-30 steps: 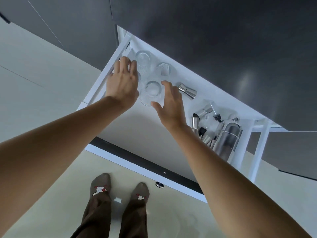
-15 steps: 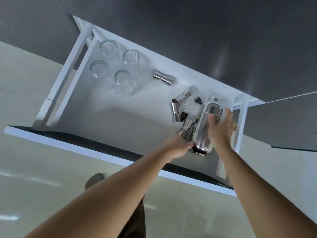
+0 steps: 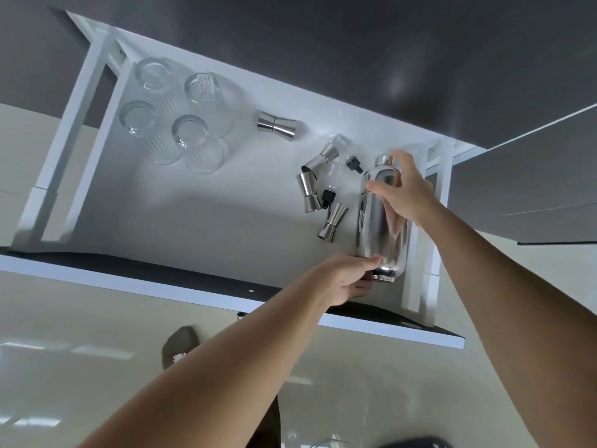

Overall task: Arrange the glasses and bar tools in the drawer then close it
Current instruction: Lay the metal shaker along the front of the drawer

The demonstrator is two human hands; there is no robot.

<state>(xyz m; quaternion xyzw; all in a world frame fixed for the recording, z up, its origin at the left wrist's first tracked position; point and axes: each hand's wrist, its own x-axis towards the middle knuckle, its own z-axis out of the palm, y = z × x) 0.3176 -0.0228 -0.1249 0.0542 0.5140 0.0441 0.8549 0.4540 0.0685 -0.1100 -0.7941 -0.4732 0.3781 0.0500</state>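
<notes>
At drawer [image 3: 168, 221] right end: both hands grip shaker [image 3: 378, 221], left hand [image 3: 350, 274] base, right hand [image 3: 403, 195] top; glasses [image 3: 176, 114] grouped, jiggers [image 3: 318, 189] scattered, drawer open.

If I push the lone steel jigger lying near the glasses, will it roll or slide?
The jigger lies on its side, and its round double-cone shape suggests it would likely roll in a curve, not straight. Its polished steel on the smooth white drawer floor probably slides easily too. It looks rigid, so likely not fragile.
</notes>
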